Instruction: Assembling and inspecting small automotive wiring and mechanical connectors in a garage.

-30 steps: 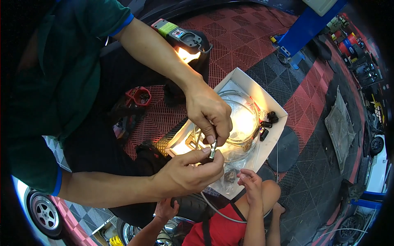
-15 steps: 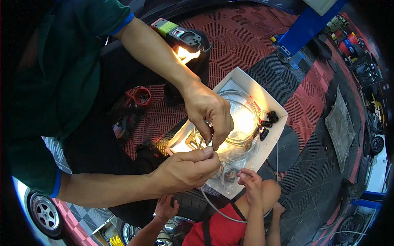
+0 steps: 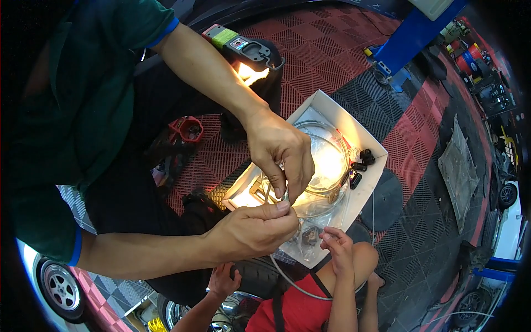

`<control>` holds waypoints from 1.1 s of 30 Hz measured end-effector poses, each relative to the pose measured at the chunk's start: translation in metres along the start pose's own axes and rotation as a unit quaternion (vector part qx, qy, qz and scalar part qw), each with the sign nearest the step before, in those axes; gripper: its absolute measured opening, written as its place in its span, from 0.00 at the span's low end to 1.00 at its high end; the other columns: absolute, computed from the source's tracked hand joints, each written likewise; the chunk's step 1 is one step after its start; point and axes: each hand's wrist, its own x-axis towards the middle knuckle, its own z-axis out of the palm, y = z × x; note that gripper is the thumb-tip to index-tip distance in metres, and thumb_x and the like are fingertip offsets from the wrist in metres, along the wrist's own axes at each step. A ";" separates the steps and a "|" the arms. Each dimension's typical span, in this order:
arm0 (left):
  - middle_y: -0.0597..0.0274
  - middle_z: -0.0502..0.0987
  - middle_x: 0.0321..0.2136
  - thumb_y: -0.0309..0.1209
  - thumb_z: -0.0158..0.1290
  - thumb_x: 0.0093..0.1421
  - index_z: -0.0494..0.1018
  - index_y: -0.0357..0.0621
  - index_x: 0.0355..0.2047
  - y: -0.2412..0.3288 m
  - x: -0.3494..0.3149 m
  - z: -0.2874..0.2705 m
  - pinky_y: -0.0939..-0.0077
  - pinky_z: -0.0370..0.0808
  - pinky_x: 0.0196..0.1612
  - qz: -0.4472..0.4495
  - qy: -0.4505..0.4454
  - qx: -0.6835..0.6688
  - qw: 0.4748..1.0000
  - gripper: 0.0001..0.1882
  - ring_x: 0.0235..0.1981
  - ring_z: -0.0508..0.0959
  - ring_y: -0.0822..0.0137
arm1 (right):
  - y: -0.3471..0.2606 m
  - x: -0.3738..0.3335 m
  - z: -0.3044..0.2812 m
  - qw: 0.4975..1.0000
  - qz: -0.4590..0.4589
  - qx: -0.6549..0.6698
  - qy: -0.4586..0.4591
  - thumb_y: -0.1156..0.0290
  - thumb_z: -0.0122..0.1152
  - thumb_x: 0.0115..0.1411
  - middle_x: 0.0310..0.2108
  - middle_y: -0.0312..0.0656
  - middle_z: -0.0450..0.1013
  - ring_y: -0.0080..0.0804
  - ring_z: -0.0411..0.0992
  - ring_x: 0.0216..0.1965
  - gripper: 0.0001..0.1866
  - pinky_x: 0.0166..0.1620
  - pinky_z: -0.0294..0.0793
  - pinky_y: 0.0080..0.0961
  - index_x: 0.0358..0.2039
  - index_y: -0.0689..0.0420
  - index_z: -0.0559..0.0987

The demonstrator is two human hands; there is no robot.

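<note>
My left hand [image 3: 223,280] is low in the view beside a dark tyre [image 3: 263,278], its fingers partly spread with nothing visible in them. Over my bare knee, my right hand [image 3: 339,249] hovers with loosely bent fingers, near the front corner of a white box [image 3: 362,196]. A thin grey cable [image 3: 281,273] loops down past my red clothing. Across from me, a co-worker's upper hand [image 3: 282,149] and lower hand [image 3: 251,231] meet above the box, pinching a small metallic piece [image 3: 285,195] and a thin cable [image 3: 269,191]. Their fingertips partly hide it.
The box holds a coiled cable [image 3: 348,160], clear plastic bags [image 3: 311,235] and small black parts [image 3: 359,166]. A lit work lamp [image 3: 246,48] rests on the co-worker's leg. A red tray [image 3: 185,130], a black disc [image 3: 383,200] and a blue post [image 3: 412,41] stand around on the tiled floor.
The co-worker's fingertips have shifted slightly around the small metallic piece, and their lower hand moved a little to the right. My own hands stay where they were.
</note>
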 end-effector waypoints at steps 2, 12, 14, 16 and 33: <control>0.54 0.72 0.36 0.35 0.57 0.50 0.74 0.45 0.37 0.000 0.000 0.000 0.54 0.70 0.46 -0.009 -0.012 0.003 1.000 0.14 0.43 0.73 0.49 | 0.000 0.000 0.000 1.000 0.002 0.001 0.000 0.72 0.65 0.57 0.33 0.44 0.77 0.24 0.73 0.27 0.16 0.34 0.72 0.19 0.44 0.66 0.76; 0.55 0.72 0.36 0.36 0.57 0.50 0.74 0.46 0.37 -0.001 0.001 0.001 0.53 0.71 0.45 -0.001 0.001 -0.005 1.000 0.14 0.44 0.73 0.49 | 0.000 0.002 -0.001 1.000 -0.002 0.003 -0.004 0.71 0.65 0.57 0.34 0.43 0.78 0.23 0.74 0.28 0.17 0.35 0.73 0.18 0.45 0.65 0.77; 0.55 0.72 0.36 0.36 0.56 0.50 0.74 0.46 0.37 0.002 0.002 -0.002 0.53 0.71 0.46 0.004 0.002 -0.009 1.000 0.14 0.44 0.73 0.49 | -0.001 0.001 -0.002 1.000 -0.005 0.003 -0.003 0.72 0.64 0.57 0.34 0.44 0.77 0.24 0.74 0.28 0.16 0.34 0.73 0.18 0.45 0.65 0.76; 0.54 0.72 0.36 0.36 0.56 0.50 0.74 0.46 0.36 0.001 0.001 -0.002 0.53 0.71 0.45 -0.004 0.000 -0.009 1.000 0.14 0.44 0.73 0.49 | 0.001 0.001 0.000 1.000 -0.001 -0.004 -0.001 0.72 0.64 0.57 0.34 0.44 0.78 0.23 0.74 0.27 0.16 0.34 0.73 0.18 0.45 0.66 0.76; 0.48 0.73 0.40 0.34 0.55 0.53 0.72 0.42 0.39 0.007 0.004 -0.009 0.55 0.71 0.49 0.001 -0.026 0.002 1.000 0.14 0.44 0.74 0.45 | 0.000 0.002 -0.003 1.000 0.006 -0.007 0.001 0.71 0.66 0.56 0.34 0.42 0.78 0.23 0.74 0.29 0.18 0.35 0.74 0.19 0.45 0.66 0.77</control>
